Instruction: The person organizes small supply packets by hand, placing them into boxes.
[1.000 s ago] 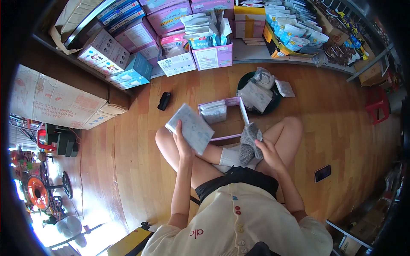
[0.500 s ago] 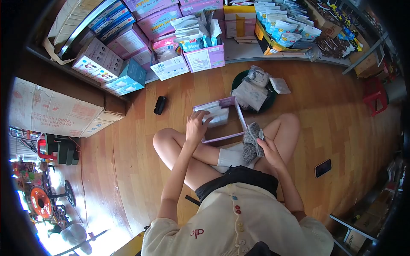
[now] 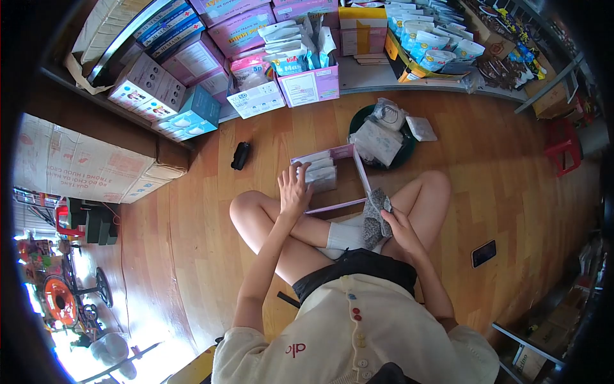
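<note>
A shallow pink-edged box [image 3: 363, 171] lies on the floor in front of my crossed legs. Several white packets [image 3: 322, 174] stand in its left part, while its right part shows a bare brown bottom. My left hand [image 3: 294, 191] is at the box's left edge, fingers spread beside the packets, with nothing held. In my right hand [image 3: 399, 225] is a grey fuzzy cloth [image 3: 375, 217], gripped at its right side near the box's lower right corner; it hangs over my white socks [image 3: 345, 235].
A dark green round container [image 3: 404, 152] with plastic-wrapped packs stands behind the box. A black object [image 3: 240, 155] lies to the left, a phone [image 3: 483, 253] to the right. Shelves [image 3: 358, 78] with boxes run along the back; a red stool [image 3: 563, 150] stands far right.
My left hand's fingers have spread and moved slightly left, off the packets. The grey cloth has shifted and changed shape a little in my right hand.
</note>
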`<act>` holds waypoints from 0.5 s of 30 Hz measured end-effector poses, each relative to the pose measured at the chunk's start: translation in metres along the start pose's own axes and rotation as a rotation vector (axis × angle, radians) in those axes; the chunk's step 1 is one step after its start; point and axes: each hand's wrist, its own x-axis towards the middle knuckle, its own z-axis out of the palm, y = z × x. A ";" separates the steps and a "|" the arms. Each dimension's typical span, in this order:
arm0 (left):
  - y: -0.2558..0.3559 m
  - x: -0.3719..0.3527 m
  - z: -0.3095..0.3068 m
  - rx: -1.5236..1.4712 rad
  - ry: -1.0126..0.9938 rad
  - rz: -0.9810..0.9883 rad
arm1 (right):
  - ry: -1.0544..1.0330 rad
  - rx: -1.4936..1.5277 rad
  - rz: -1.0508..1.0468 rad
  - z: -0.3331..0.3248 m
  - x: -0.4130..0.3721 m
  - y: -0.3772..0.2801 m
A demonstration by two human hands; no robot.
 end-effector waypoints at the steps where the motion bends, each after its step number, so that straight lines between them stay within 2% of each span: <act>1: 0.006 0.001 -0.002 0.000 0.001 -0.001 | -0.003 0.001 0.004 0.000 -0.001 -0.001; 3: 0.015 0.005 -0.003 0.063 0.085 0.120 | -0.009 0.001 0.008 0.000 0.000 -0.002; 5: 0.020 0.010 0.001 0.010 0.011 0.100 | -0.011 0.007 0.013 0.001 0.000 -0.002; 9: 0.032 0.021 0.015 0.109 -0.035 0.241 | -0.006 0.015 0.015 0.000 0.002 0.004; 11: 0.032 0.025 0.026 0.177 -0.083 0.383 | -0.013 0.035 0.040 0.000 0.001 0.004; 13: 0.029 0.027 0.036 0.128 -0.097 0.370 | -0.006 0.039 0.031 -0.002 0.002 0.008; 15: 0.023 0.031 0.042 0.303 -0.060 0.371 | 0.005 0.041 0.023 -0.005 0.000 0.008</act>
